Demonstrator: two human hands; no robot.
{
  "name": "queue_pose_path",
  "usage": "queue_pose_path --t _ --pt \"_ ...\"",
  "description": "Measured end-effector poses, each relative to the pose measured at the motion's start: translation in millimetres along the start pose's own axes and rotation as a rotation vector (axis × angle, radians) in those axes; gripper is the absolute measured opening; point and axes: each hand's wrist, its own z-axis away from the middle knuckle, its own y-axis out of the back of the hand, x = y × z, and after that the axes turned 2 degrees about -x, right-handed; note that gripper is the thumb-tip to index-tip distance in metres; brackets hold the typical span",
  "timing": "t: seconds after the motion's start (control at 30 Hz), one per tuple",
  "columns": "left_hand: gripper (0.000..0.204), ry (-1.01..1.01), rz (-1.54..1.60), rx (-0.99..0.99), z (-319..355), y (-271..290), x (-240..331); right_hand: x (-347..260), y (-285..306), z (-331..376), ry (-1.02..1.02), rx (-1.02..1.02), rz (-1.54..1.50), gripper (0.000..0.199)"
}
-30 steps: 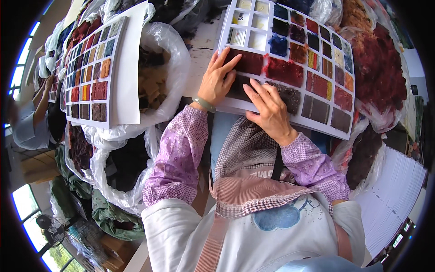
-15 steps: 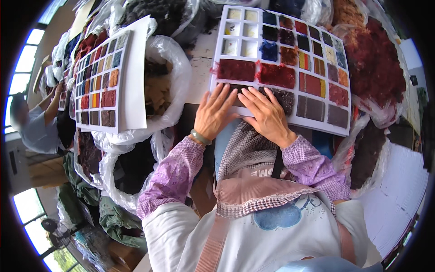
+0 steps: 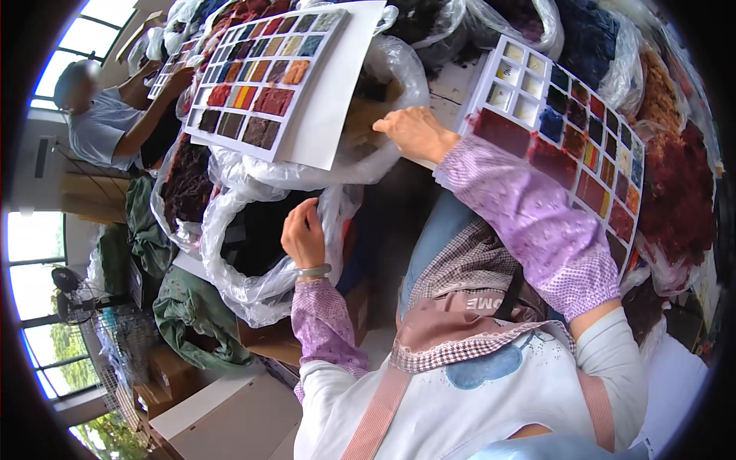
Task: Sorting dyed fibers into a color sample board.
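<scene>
My left hand (image 3: 304, 236) hovers at the right rim of a clear plastic bag of black fibre (image 3: 261, 238). Its fingers are curled together; whatever they hold, if anything, I cannot make out. My right hand (image 3: 418, 134) reaches leftward over the edge of another plastic bag (image 3: 402, 73) with brown pieces inside. Its fingers are drawn into a pinch, and their contents are hidden. Under my right forearm lies a white grid board (image 3: 502, 92) filled with coloured fibre swatches; the sleeve covers part of its lower cells.
A second swatch board (image 3: 264, 84) rests on a white sheet (image 3: 333, 96) across the bags at left. Dark red fibre (image 3: 675, 192) is heaped at right. Another person (image 3: 115, 115) works at far left. Green cloth (image 3: 195, 318) and a cardboard box (image 3: 230, 406) are lower left.
Both hands have left the near swatch board. The left moved to the black fibre bag, the right reached left, and their fingers curled. My view has turned left.
</scene>
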Motion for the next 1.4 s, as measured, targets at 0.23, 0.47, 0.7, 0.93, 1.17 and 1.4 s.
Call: queue_pose_path --t 0.23,0.47,0.7,0.93,1.17,1.4 --pt "0.059 0.095 -0.341 -0.289 -6 -16 -121 2 -77 -46 -0.056 0.149 -0.03 0.026" --pt "0.05 0.312 -0.14 -0.267 3 -33 -117 13 -31 -57 -0.191 -0.193 -0.18 0.014" --pt "0.028 0.256 -0.16 -0.143 2 -13 -113 120 106 22 -0.144 0.079 -0.419 0.019" --pt "0.035 -0.004 -0.193 -0.25 14 -24 -121 288 113 103 -0.6 0.147 -0.146 0.016" --pt "0.031 0.263 -0.242 -0.354 -3 -18 -94 309 81 88 -0.54 0.006 -0.221 0.015" --pt "0.025 0.277 -0.233 -0.101 -1 3 -80 303 70 91 -0.68 0.05 -0.395 0.022"
